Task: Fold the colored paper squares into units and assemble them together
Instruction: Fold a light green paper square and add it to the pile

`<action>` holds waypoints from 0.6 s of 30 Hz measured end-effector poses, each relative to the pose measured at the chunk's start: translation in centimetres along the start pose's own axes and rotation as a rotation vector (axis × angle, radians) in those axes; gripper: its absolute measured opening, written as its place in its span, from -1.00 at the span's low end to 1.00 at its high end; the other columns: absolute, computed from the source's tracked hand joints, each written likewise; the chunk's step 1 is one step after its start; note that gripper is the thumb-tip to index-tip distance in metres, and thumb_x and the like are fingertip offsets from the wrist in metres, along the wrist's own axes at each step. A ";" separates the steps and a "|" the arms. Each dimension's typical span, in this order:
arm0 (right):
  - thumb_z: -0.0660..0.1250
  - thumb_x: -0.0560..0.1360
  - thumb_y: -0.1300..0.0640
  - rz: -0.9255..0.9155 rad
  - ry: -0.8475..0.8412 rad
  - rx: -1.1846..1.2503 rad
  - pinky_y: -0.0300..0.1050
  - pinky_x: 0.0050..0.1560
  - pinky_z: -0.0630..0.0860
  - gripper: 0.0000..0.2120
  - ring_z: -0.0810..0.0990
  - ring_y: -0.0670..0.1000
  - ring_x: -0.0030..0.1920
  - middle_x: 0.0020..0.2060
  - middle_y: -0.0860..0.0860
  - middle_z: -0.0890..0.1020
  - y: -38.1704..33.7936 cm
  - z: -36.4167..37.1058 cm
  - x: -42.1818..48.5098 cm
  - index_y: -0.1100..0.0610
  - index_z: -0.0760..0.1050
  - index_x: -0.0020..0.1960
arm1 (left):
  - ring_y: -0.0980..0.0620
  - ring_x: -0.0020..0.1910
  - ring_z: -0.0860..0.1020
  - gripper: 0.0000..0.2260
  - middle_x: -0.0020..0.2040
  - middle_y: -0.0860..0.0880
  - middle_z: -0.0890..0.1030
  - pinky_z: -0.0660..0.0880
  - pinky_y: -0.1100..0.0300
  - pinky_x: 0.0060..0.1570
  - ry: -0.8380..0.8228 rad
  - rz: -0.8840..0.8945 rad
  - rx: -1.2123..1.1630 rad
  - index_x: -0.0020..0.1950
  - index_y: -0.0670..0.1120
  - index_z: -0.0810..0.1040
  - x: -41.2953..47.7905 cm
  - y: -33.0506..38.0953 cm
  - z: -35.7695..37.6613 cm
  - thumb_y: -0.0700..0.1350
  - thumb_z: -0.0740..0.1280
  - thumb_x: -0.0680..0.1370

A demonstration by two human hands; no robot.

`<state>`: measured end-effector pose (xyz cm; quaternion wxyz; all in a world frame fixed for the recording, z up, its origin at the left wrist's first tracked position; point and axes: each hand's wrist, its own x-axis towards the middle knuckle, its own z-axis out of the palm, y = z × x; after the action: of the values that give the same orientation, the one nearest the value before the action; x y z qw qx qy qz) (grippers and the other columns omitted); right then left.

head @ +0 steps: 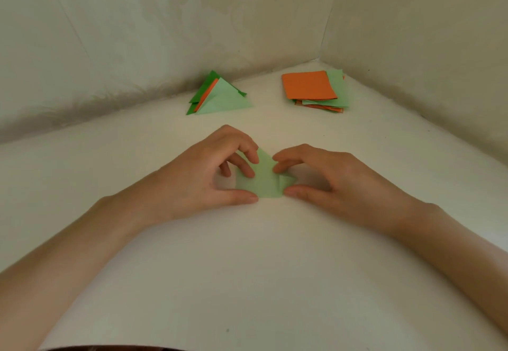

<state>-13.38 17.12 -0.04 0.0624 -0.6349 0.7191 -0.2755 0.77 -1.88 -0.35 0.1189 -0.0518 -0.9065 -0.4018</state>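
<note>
A light green paper piece (264,178), partly folded into a pointed shape, lies on the white table between my hands. My left hand (211,174) holds its left side, fingertips curled onto the top and thumb at the lower edge. My right hand (327,178) pinches the right side, its forefinger on the fold and its thumb at the bottom corner. A small flap sticks out to the right under my right fingers. Folded triangular units (220,96) in dark green, orange and light green lie stacked at the back.
A pile of unfolded orange and light green squares (313,89) sits at the back right near the corner. Pale walls (165,20) close off the table (261,268) at the back and on the right.
</note>
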 end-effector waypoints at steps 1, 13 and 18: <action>0.31 0.48 0.01 -0.004 0.004 -0.020 -0.41 0.11 0.36 -0.65 0.50 -0.16 0.05 0.07 -0.03 0.59 0.0 0.1 0.0 0.15 0.48 0.20 | 0.15 0.01 0.58 -0.64 0.13 0.12 0.45 0.45 0.34 -0.09 0.008 0.001 -0.001 0.05 0.05 0.45 0.0 -0.1 0.0 0.14 0.41 0.33; 0.27 0.56 0.06 -0.282 0.138 -0.453 0.02 -0.15 0.50 -0.75 0.54 0.12 -0.09 -0.11 0.07 0.62 0.8 0.4 -0.2 0.19 0.64 -0.03 | 0.20 -0.16 0.57 -0.68 0.06 0.10 0.59 0.49 0.36 -0.11 0.122 -0.033 0.018 -0.08 -0.11 0.63 0.1 0.0 0.4 0.11 0.30 0.41; 0.27 0.50 0.05 -0.149 0.201 -0.248 -0.13 -0.15 0.43 -0.75 0.44 0.00 -0.13 -0.18 0.02 0.56 0.4 0.7 -0.2 0.16 0.66 -0.12 | 0.22 -0.02 0.53 -0.65 0.06 0.18 0.53 0.38 0.44 -0.04 0.081 -0.060 0.154 -0.12 0.00 0.61 -0.1 -0.4 0.0 0.25 0.33 0.35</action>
<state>-13.44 17.13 -0.86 -0.1091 -0.6584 0.7013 -0.2504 0.79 -2.14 -0.67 0.1470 0.0009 -0.9302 -0.3362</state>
